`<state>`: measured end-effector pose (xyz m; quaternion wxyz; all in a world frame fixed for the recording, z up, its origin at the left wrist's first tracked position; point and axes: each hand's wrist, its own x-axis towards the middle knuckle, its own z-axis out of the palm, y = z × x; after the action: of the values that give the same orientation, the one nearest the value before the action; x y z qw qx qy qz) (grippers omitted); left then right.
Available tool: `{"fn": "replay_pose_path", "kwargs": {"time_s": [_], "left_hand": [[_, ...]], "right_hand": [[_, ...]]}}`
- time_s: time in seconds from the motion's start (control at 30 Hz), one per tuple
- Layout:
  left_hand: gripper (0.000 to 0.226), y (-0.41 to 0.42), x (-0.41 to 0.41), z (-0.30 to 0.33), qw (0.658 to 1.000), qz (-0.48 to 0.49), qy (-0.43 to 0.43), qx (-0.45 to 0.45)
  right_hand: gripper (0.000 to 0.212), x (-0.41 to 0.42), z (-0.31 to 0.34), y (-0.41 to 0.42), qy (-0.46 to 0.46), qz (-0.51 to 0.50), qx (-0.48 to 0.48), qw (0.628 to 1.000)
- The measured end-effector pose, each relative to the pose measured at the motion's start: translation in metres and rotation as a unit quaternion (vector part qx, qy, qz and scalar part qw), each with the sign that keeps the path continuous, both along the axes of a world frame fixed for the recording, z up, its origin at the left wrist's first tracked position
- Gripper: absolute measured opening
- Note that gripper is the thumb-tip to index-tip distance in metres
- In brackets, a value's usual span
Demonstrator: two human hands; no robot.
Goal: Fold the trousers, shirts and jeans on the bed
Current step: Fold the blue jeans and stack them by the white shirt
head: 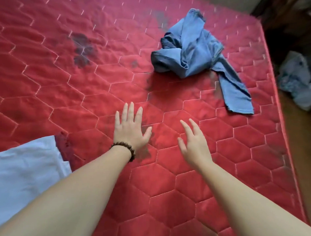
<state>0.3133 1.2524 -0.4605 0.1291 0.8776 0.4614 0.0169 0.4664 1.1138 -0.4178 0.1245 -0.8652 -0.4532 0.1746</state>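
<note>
The red quilted bed (pixel 64 82), stitched in a pale hexagon pattern and marked with dark grey stains, fills nearly the whole view. On its far right part a crumpled blue denim garment (pixel 192 52) is heaped, well apart from both hands and beyond them, closer to the right hand. The soft, creased cloth is bunched into a loose knot, and one flat leg or sleeve (pixel 237 93) is stretched out of the heap toward the bed's right edge and the viewer, so the long axis runs diagonally from far left to near right. A smooth pale blue-white cloth (pixel 23 173), laid flat with a straight edge, is seen at the near left, beside the left forearm.

The left hand (pixel 130 129) is spread with straight fingers just over or on the quilt; contact cannot be told. A brown wooden bead bracelet (pixel 127 149) is worn on its wrist. The right hand (pixel 193 143) is held with fingers parted and relaxed, nothing gripped. Blurred pale bundles (pixel 297 81) are seen off the bed at the right
</note>
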Motion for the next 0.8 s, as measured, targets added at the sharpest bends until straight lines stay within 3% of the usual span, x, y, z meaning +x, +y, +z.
{"fn": "replay_pose_path", "kwargs": {"time_s": [0.17,0.3,0.6,0.73,0.8], "left_hand": [[0.089,0.035,0.074,-0.027,0.998,0.054,-0.031,0.016],[0.109,0.06,0.09,-0.058,0.993,0.114,0.033,-0.015],[0.108,0.059,0.095,-0.074,0.99,0.112,0.085,0.019],[0.107,0.059,0.094,-0.074,0.989,0.112,0.093,0.008],[0.107,0.059,0.095,-0.073,0.989,0.113,0.092,0.002]], "right_hand": [[0.058,0.069,-0.019,0.012,-0.019,-0.003,0.011,1.0],[0.062,0.1,-0.033,0.043,-0.026,0.01,0.028,0.999],[0.093,0.131,-0.029,0.175,-0.144,0.029,0.076,0.986],[0.1,0.135,-0.021,0.25,-0.185,0.089,0.026,0.978],[0.083,0.138,-0.025,0.272,-0.156,0.107,-0.031,0.982]]}}
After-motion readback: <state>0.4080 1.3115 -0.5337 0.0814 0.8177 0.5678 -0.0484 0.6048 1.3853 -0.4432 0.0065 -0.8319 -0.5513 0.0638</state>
